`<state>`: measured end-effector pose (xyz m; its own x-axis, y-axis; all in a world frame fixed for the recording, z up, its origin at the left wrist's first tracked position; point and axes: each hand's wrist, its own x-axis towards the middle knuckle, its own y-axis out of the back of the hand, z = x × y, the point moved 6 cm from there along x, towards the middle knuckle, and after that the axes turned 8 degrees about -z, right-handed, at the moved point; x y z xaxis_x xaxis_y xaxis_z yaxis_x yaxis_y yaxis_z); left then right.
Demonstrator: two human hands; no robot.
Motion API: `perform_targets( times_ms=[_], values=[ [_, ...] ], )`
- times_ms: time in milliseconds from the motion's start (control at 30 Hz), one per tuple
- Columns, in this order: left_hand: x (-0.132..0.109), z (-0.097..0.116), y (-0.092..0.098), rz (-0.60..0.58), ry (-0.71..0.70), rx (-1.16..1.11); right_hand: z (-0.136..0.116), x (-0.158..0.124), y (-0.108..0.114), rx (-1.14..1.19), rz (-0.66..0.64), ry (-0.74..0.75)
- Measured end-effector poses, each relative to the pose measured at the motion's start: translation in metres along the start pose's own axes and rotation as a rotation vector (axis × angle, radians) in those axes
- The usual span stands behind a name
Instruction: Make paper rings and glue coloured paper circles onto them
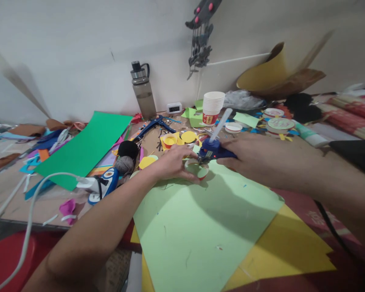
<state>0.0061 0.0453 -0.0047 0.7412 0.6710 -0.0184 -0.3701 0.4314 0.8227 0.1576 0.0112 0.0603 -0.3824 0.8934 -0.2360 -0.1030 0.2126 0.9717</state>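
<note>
My right hand [229, 153] is wrapped round a blue hot glue gun [211, 149], whose clear glue stick [222, 125] sticks up out of its back. The gun's nozzle points down at a small round paper cup piece [198, 170] with a red outside and a pale green inside. My left hand [178, 162] grips that piece by its left side, thumb in front and fingers behind. Under both lies a large light green paper sheet [197, 227], on top of yellow sheets [280, 247].
A stack of paper cups [212, 108] and a water bottle [143, 95] stand at the back. Dark green card [85, 148], a yarn ball [128, 150] and a white-blue power strip [105, 185] lie left. Several round lids and paper scraps lie right. A white cable [33, 219] hangs over the front left edge.
</note>
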Motion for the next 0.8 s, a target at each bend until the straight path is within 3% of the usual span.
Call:
perform_targets(
  times_ms=[133,467,800],
  values=[
    [0.000,0.001,-0.001,-0.001,-0.071,0.032,-0.001,0.001,-0.005,0.073,0.048,0.052],
    [-0.006,-0.015,-0.003,-0.020,0.136,-0.038,0.008,-0.001,-0.021,0.226,0.039,0.003],
    [-0.006,-0.018,-0.003,0.004,0.151,-0.032,0.001,-0.004,-0.021,0.214,0.065,0.038]
  ],
)
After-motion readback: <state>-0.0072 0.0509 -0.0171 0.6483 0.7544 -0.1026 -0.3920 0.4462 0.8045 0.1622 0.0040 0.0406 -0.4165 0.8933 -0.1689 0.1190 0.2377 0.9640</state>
